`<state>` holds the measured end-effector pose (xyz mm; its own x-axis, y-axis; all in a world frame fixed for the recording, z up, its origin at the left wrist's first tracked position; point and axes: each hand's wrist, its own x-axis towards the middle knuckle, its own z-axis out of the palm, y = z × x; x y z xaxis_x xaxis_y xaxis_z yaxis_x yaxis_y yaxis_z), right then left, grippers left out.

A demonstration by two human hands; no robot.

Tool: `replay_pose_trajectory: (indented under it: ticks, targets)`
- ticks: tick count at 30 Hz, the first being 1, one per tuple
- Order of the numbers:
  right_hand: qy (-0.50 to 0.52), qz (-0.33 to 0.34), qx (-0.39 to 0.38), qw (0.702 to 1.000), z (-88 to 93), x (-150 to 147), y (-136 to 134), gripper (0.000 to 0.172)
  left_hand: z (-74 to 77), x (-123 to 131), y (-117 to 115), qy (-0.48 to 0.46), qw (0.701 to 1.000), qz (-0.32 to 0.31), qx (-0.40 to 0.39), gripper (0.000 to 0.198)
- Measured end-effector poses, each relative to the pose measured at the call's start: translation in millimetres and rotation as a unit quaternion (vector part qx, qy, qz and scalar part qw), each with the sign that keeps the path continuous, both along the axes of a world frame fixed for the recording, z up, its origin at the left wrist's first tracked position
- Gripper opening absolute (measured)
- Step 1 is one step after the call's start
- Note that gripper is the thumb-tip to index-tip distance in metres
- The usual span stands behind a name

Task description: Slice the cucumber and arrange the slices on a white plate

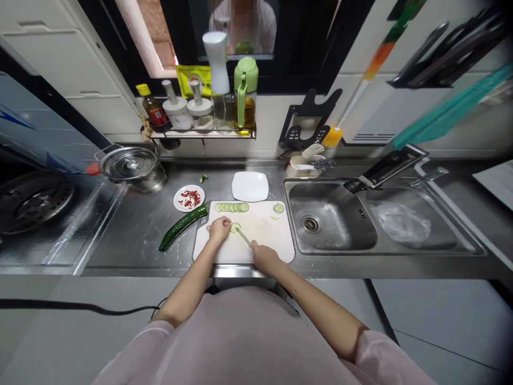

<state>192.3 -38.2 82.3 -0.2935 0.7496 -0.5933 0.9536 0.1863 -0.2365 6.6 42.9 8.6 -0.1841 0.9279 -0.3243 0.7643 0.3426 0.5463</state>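
My right hand (266, 260) is wrapped round the handle of a knife (244, 237), its blade pointing up and left. The blade's tip is at a round cucumber slice (234, 228) on the white cutting board (276, 248). My left hand (218, 230) is closed, its fingertips at the left edge of that slice. A row of overlapping cucumber slices (231, 207) lies along the board's top edge. Another stack of slices (278, 208) sits at the top right corner, with a thin scrap (275, 217) below it. The uncut cucumber (182, 229) rests left of the board, one end against its corner.
Behind the board stand a white plate (250, 187) and a small dish of chopped red pieces (177, 204). A steel pot (150, 182) is at the back left. The sink (332, 219) adjoins the board's right side. A shelf (208, 135) holds bottles and jars.
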Motion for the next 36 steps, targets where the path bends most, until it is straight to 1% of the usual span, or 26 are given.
replay_pose_trajectory:
  ticks: [5,8,14,17,21,27,30,32,34,36]
  targets:
    - [-0.008,-0.012,-0.013,1.000,-2.6,4.9,-7.8,0.039,2.1,5.3,-6.7,0.044,0.998,-0.038,0.000,0.018]
    - [-0.007,-0.015,-0.012,1.000,-5.1,4.4,-8.6,0.038,3.8,10.0,-10.7,0.049,0.998,-0.038,0.013,0.017]
    - [0.000,-0.032,-0.013,0.999,-5.0,7.0,-11.1,0.033,3.9,10.6,-9.6,-0.024,1.000,-0.011,-0.005,0.019]
    - [0.002,-0.044,-0.009,0.999,-2.3,8.0,-14.1,0.032,0.9,4.1,-5.5,-0.051,0.999,0.003,-0.018,0.018]
    - [0.006,-0.051,-0.007,0.999,0.3,8.5,-17.6,0.034,-6.1,-8.0,-0.1,-0.075,0.997,0.008,-0.033,0.019]
    - [0.008,-0.053,-0.012,0.999,-1.6,7.9,-18.5,0.033,-13.1,-18.1,3.1,-0.119,0.992,0.014,-0.044,0.023]
    - [0.013,-0.053,-0.007,0.999,-1.1,8.8,-18.7,0.032,-12.3,-19.8,3.1,-0.158,0.986,0.029,-0.050,0.023]
    - [0.022,-0.052,-0.003,0.998,0.7,11.4,-19.3,0.030,-10.3,-21.4,2.9,-0.207,0.976,0.039,-0.049,0.022]
    - [0.031,-0.057,0.000,0.998,3.4,15.9,-20.0,0.029,-7.0,-23.9,2.5,-0.282,0.957,0.044,-0.042,0.022]
    - [0.037,-0.070,0.001,0.997,6.2,21.5,-20.3,0.028,-2.4,-27.1,1.7,-0.367,0.928,0.042,-0.037,0.024]
